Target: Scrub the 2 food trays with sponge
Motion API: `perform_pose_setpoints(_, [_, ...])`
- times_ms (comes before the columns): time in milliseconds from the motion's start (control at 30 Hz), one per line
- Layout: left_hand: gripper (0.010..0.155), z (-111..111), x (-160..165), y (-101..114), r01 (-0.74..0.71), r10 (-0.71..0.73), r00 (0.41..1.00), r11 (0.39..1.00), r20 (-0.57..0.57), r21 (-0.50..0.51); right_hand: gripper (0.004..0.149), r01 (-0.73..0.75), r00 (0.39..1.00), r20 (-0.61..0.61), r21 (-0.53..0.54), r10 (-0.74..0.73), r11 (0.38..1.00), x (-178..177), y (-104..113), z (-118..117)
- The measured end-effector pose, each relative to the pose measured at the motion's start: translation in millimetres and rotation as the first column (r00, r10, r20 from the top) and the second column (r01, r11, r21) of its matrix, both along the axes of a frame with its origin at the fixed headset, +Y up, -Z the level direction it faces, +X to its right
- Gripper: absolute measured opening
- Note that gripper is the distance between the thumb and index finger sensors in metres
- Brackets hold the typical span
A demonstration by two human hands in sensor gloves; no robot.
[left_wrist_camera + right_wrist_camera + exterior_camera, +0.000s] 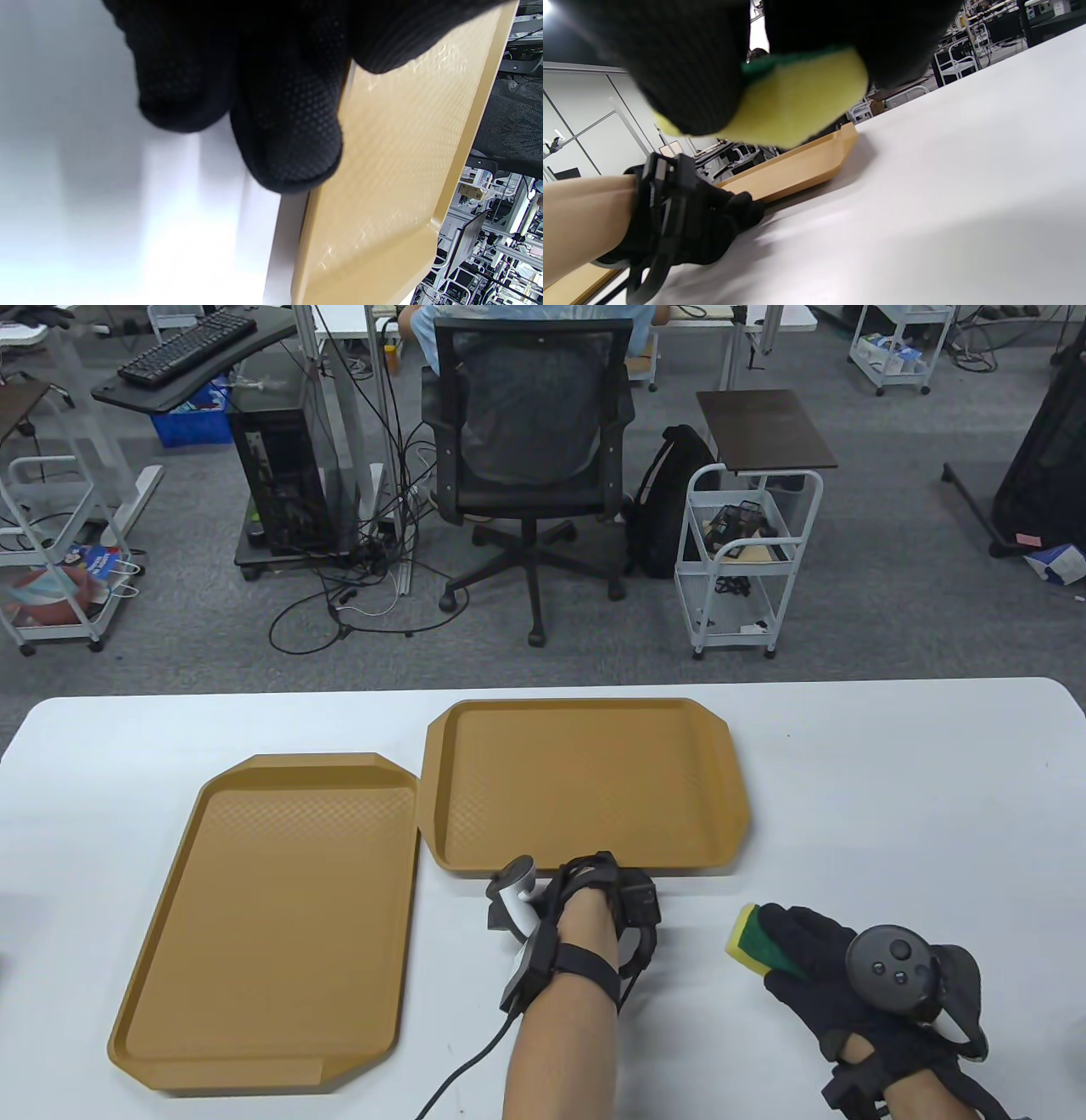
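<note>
The sponge (751, 942) is mostly hidden under the right hand (836, 976); left fingertips (292, 140) are blurred.

Left hand (594, 899) reaches forward, knuckles down; right hand (814, 967) curled in a grip.

We see two trays of tan plastic, the far tray (585, 780) and the near tray (271, 916), each with a matt, finely pebbled floor and smooth rim. The sponge (751, 937) shows soft yellow foam under a coarse green pad. The table (891, 780) looks smooth, white, faintly glossy.
</note>
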State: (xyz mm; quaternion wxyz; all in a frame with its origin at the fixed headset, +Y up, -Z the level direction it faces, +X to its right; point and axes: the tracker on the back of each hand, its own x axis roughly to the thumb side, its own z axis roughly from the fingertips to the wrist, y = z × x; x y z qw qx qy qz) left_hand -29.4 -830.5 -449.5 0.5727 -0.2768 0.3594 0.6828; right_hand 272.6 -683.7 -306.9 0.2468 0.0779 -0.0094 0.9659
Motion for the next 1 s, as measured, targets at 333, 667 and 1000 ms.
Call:
perform_pose_setpoints(333, [0.059, 9, -47, 59, 0.464, -0.558, 0.799, 0.809, 0.225, 0.360, 0.066, -0.022, 1.000, 0.010, 0.002, 0.022, 1.000, 1, 1, 1])
perform_pose_setpoints(667, [0.059, 26, -243, 103, 0.905, -0.940, 0.340, 0.333, 0.023, 0.266, 0.066, -0.102, 0.995, 0.018, 0.002, 0.102, 0.995, -7, -4, 1])
perform_pose_setpoints(1000, [0.067, 43, -386, 77, 0.983, -0.978, 0.185, 0.184, 0.098, -0.015, 0.065, -0.141, 0.989, 0.037, -0.003, 0.141, 0.990, -8, -7, 0])
